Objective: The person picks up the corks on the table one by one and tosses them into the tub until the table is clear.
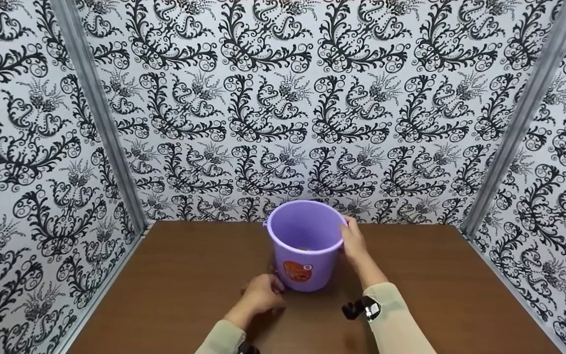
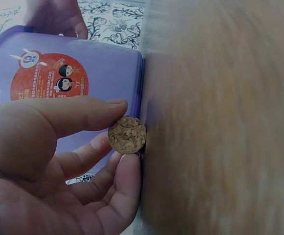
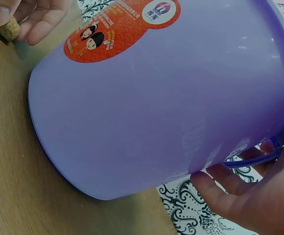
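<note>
A purple plastic bucket (image 1: 322, 273) with an orange sticker (image 1: 297, 271) stands on the brown table, mouth up. My right hand (image 1: 355, 242) grips its right side at the rim, and in the right wrist view the fingers lie by the bucket's handle (image 3: 253, 160). Low at the bucket's left front is my left hand (image 1: 263, 293), pinching a cork stopper (image 2: 127, 135) between thumb and fingers. That cork's round end faces the left wrist camera, close beside the bucket's base. Something small and yellowish (image 1: 303, 249) shows inside the bucket; most of its floor is hidden.
The wooden table (image 1: 189, 265) reaches back to a wall (image 1: 273, 108) covered in black-and-white scroll pattern. Similar panels rise on both sides, with grey metal posts (image 1: 103, 118) at the corners. Dark wrist cameras (image 1: 354, 309) are strapped at the sleeves.
</note>
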`<state>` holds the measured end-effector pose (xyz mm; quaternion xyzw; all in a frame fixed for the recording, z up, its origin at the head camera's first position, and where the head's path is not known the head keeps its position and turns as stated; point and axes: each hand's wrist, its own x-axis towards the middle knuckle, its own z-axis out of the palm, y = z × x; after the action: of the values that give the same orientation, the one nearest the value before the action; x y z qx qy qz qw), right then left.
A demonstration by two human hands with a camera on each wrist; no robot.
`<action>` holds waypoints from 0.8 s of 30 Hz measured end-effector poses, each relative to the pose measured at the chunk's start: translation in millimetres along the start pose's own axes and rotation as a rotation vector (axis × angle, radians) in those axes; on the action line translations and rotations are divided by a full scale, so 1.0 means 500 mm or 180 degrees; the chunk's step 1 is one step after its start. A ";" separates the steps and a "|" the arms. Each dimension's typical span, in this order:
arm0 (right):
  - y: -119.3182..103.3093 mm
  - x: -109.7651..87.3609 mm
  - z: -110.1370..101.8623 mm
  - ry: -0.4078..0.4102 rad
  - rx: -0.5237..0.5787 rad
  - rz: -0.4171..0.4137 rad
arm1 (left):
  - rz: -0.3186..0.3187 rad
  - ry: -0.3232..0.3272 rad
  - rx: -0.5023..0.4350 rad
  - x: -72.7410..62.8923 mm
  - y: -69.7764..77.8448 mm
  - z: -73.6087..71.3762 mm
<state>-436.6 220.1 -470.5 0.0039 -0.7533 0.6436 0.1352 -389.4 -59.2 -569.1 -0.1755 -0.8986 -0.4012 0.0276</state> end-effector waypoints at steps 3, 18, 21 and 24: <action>-0.001 -0.003 -0.003 0.0017 0.0018 -0.0016 | -0.0081 -0.0093 -0.0032 -0.007 0.026 -0.012; 0.000 -0.003 0.007 0.0008 -0.0062 0.0060 | -0.0230 -0.0101 0.0293 -0.032 0.065 -0.026; -0.002 -0.002 0.006 -0.0012 -0.0022 0.0054 | -0.0264 -0.0080 0.0354 -0.029 0.066 -0.029; -0.003 -0.001 0.005 -0.0023 0.0028 0.0067 | -0.0315 -0.0091 0.0340 -0.026 0.069 -0.034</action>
<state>-436.1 217.4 -469.3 -0.0012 -0.7509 0.6483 0.1256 -367.0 -54.3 -535.5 -0.1349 -0.9266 -0.3511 0.0043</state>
